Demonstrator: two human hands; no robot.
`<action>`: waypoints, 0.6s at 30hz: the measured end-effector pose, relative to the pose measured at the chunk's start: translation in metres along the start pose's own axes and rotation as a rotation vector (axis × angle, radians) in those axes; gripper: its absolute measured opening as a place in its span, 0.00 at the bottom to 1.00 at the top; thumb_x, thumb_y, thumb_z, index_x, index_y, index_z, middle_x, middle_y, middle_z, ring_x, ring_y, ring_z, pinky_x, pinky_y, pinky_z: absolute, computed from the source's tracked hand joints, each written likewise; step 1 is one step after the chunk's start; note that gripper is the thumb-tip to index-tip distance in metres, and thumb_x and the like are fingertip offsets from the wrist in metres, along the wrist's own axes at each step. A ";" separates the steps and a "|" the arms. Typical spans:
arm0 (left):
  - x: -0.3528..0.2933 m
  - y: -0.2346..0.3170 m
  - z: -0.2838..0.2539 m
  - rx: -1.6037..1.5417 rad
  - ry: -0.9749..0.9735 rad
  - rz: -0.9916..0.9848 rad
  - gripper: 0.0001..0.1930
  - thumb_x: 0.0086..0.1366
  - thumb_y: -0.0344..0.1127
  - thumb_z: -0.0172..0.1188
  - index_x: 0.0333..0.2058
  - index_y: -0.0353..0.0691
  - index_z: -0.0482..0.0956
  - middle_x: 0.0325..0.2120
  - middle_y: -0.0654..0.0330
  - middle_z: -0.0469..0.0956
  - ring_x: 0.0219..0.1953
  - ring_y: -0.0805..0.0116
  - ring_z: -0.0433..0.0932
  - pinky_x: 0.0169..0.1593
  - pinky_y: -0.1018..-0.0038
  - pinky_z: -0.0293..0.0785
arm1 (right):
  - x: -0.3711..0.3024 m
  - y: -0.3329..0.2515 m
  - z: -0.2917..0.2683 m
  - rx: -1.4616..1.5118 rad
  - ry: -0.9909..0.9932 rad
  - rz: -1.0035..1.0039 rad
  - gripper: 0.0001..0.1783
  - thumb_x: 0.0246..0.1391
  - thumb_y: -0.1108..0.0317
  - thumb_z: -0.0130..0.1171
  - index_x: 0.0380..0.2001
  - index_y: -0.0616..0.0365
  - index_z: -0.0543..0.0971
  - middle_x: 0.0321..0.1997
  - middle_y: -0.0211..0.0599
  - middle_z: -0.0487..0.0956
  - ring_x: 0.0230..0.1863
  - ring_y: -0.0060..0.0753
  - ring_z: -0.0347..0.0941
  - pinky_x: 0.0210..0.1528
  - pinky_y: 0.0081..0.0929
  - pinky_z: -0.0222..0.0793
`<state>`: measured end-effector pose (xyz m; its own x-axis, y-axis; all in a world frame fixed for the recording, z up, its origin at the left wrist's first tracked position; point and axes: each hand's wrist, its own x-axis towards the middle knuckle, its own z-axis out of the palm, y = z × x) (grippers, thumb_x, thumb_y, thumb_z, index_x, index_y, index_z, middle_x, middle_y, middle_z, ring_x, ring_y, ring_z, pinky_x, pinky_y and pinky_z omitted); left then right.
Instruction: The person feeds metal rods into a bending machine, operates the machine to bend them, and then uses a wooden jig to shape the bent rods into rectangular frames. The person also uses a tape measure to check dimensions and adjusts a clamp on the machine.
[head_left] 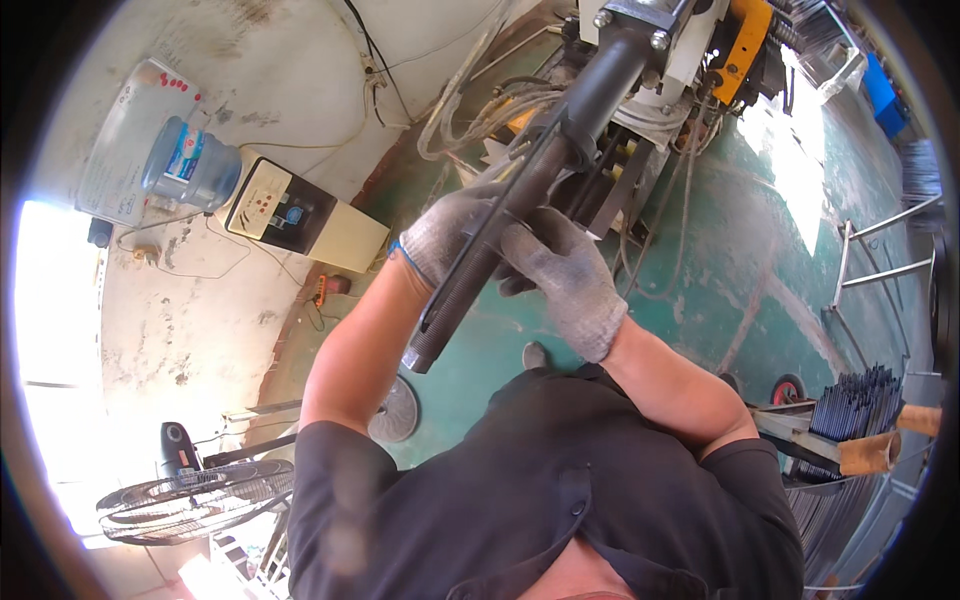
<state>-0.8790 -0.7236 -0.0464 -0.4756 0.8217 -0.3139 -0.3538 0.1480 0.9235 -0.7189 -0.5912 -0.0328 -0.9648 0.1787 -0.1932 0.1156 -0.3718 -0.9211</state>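
A long dark machine shaft [460, 300] with a fine-threaded near end slopes from the machine at the top centre down toward my body. My left hand [445, 238], in a grey-white work glove, closes against the shaft's left side, its fingertips partly hidden behind it. On the right side, my gloved right hand [572, 280] has its thumb against the shaft and its fingers curled in beneath. What those fingers hold, if anything, is hidden. Above my hands, the shaft runs into a thicker black cylinder [605, 85].
Hoses and cables [500, 105] hang around the machine, near a yellow bracket [742, 45]. To the left stands a water dispenser [330, 225] with a blue bottle [205, 165]. A fan [195, 500] is at lower left. Dark rods [855, 410] and a metal rack [885, 270] stand at right.
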 end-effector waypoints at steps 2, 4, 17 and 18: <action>-0.001 -0.005 0.000 0.005 0.025 0.026 0.24 0.74 0.28 0.59 0.65 0.26 0.75 0.47 0.52 0.85 0.41 0.70 0.85 0.44 0.74 0.84 | 0.003 0.011 -0.005 0.106 -0.014 -0.044 0.23 0.72 0.55 0.65 0.59 0.60 0.78 0.49 0.31 0.84 0.46 0.23 0.81 0.44 0.27 0.78; -0.003 -0.005 0.004 0.060 0.066 0.050 0.25 0.75 0.30 0.58 0.67 0.27 0.75 0.49 0.53 0.84 0.42 0.72 0.84 0.46 0.75 0.83 | 0.005 0.013 -0.006 0.158 -0.024 -0.050 0.22 0.71 0.56 0.66 0.58 0.59 0.79 0.49 0.31 0.84 0.46 0.23 0.81 0.43 0.26 0.79; -0.008 -0.008 0.020 0.189 0.124 0.249 0.31 0.76 0.40 0.61 0.75 0.38 0.68 0.53 0.60 0.83 0.46 0.73 0.82 0.46 0.76 0.80 | 0.012 -0.006 -0.023 0.035 -0.157 0.037 0.22 0.65 0.64 0.71 0.57 0.63 0.79 0.47 0.35 0.85 0.45 0.26 0.83 0.45 0.28 0.81; -0.009 -0.006 0.020 0.100 0.114 0.182 0.32 0.76 0.40 0.62 0.74 0.39 0.70 0.53 0.61 0.83 0.45 0.73 0.82 0.45 0.76 0.80 | 0.013 -0.007 -0.025 0.037 -0.180 0.043 0.22 0.65 0.64 0.71 0.57 0.63 0.79 0.46 0.36 0.85 0.46 0.26 0.84 0.45 0.28 0.81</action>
<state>-0.8563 -0.7211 -0.0450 -0.6143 0.7731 -0.1578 -0.1753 0.0613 0.9826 -0.7264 -0.5635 -0.0376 -0.9863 -0.0024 -0.1652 0.1517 -0.4094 -0.8997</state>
